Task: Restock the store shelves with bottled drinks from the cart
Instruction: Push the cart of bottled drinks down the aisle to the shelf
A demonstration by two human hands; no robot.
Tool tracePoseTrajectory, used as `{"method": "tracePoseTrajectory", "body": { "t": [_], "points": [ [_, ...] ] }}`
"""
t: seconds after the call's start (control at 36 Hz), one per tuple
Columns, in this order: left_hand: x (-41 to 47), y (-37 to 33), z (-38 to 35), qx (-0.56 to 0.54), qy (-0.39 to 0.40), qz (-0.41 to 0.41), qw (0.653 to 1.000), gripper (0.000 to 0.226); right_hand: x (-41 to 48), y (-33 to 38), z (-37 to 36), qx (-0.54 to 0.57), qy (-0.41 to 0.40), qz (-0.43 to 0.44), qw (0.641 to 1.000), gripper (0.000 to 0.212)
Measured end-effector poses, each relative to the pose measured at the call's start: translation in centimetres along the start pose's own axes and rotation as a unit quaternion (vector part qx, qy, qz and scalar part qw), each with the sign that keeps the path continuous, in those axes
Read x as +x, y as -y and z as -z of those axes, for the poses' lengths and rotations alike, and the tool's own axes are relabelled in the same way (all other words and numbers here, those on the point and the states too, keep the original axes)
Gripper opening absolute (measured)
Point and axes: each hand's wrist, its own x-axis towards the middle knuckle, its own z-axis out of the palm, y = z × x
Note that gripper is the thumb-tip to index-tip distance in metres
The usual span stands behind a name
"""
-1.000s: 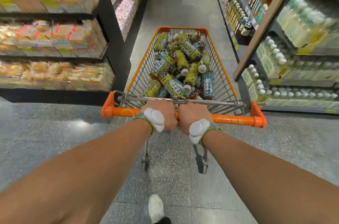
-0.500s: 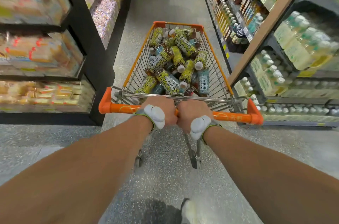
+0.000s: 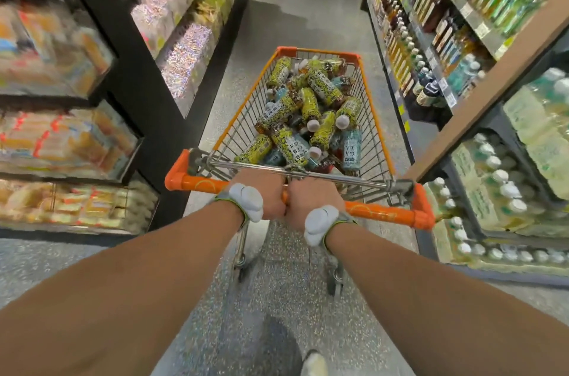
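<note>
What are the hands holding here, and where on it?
The left hand and right hand both grip the orange cart handle, side by side near its middle.

Heaped in wire cart (image 3: 243,131), on speckled floor (image 3: 277,298): yellow-green and pale blue bottles (image 3: 311,117), lying every way. At right, shelves (image 3: 505,67) packed with upright drinks.

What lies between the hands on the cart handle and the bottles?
In the head view, a chrome crossbar lies between the bottles and the left hand and right hand gripping the orange handle.
</note>
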Motion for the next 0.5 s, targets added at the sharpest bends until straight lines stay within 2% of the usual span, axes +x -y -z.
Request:
{"method": "tracePoseTrajectory", "body": {
  "t": [0.17,0.25,0.36,0.5],
  "points": [
    [7.0,0.8,1.8,0.045,0.02,0.021,0.999,0.027,5.9,-4.2,0.8,0.004,-0.005,0.015,1.0,0.028],
    [10.3,0.5,2.7,0.06,0.044,0.068,0.995,0.023,8.7,-6.1,1.2,0.015,-0.003,0.021,1.0,0.03],
    [14.3,1.2,5.1,0.032,0.061,0.03,0.997,0.029,13.0,-8.9,1.9,0.014,0.006,0.026,1.0,0.03],
    [20.6,2.3,7.4,0.031,0.068,0.014,0.997,0.021,18.6,-12.5,2.7,0.014,0.017,0.022,1.0,0.028]
  ]
}}
